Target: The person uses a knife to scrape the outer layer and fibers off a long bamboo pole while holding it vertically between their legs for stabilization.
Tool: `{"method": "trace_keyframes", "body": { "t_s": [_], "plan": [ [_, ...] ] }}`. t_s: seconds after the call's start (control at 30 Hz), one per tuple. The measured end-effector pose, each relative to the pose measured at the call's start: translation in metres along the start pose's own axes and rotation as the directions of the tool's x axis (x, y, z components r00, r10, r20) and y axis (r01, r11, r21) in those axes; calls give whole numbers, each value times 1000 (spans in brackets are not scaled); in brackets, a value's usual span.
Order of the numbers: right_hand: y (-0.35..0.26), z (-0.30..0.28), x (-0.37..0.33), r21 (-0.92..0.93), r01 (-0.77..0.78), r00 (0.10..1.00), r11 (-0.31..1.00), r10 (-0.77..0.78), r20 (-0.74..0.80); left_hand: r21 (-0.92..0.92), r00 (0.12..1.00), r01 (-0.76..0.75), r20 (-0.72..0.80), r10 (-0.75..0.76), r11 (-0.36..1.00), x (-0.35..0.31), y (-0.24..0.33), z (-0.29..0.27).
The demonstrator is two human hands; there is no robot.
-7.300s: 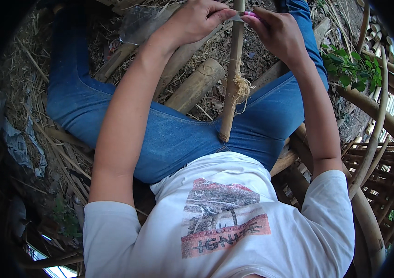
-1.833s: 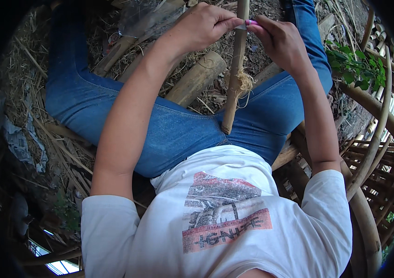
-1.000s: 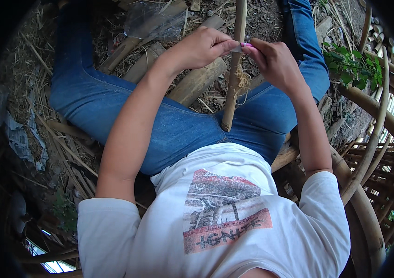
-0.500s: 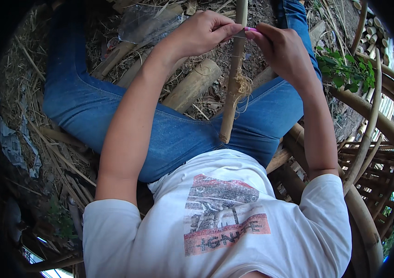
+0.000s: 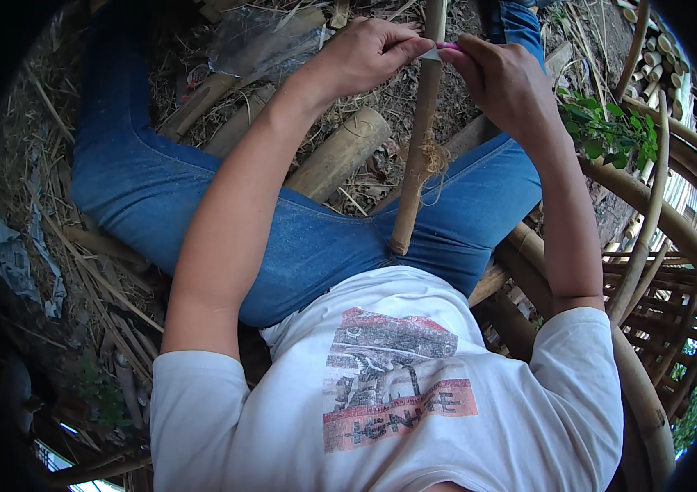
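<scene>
Reaching well forward with both bare forearms [image 5: 242, 205], almost meeting in the middle!
Curling the left hand [image 5: 361, 57] with thumb [image 5: 408, 53] aimed inward; pinching tight with the right hand [image 5: 508, 78], just across from it.

The ground [image 5: 461, 105] is littered with dry straw [image 5: 37, 148]. Cut bamboo lengths [image 5: 339, 154] are strewn across it, and a clear plastic sheet [image 5: 254, 49] is spread beside them.

The pole [image 5: 425, 98] towards one o'clock looks like smooth, matt bamboo, wrapped in rough, frayed fibre [image 5: 428, 160]; the pink handle [image 5: 448, 46] beside it looks like plastic. The jeans [image 5: 307, 246] are matt denim, the shirt [image 5: 504, 389] matt cloth; towards eleven o'clock, the plastic sheet [image 5: 258, 41] looks glossy.
</scene>
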State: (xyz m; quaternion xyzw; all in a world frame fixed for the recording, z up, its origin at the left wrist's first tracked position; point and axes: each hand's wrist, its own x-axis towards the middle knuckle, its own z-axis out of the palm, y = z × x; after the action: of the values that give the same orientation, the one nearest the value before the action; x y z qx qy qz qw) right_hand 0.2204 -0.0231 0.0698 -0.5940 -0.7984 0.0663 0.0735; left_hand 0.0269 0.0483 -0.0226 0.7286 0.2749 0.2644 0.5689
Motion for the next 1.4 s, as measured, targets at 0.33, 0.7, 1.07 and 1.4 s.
{"method": "trace_keyframes", "body": {
  "t_s": [0.33,0.7,1.07,1.4],
  "plan": [
    [-5,0,-13,337,-56,996,940,30,84,-413,990,122,111,-83,903,-13,0,-17],
    [9,-35,-55,674,-261,950,692,308,51,-950,952,118,26,-305,289,33,-13,28],
    [13,-27,-61,774,-222,942,593,334,14,-989,963,95,62,-264,114,28,22,42],
    [10,-24,-56,772,-261,936,580,348,56,-898,920,125,-54,-388,421,45,10,3]
  ]
}}
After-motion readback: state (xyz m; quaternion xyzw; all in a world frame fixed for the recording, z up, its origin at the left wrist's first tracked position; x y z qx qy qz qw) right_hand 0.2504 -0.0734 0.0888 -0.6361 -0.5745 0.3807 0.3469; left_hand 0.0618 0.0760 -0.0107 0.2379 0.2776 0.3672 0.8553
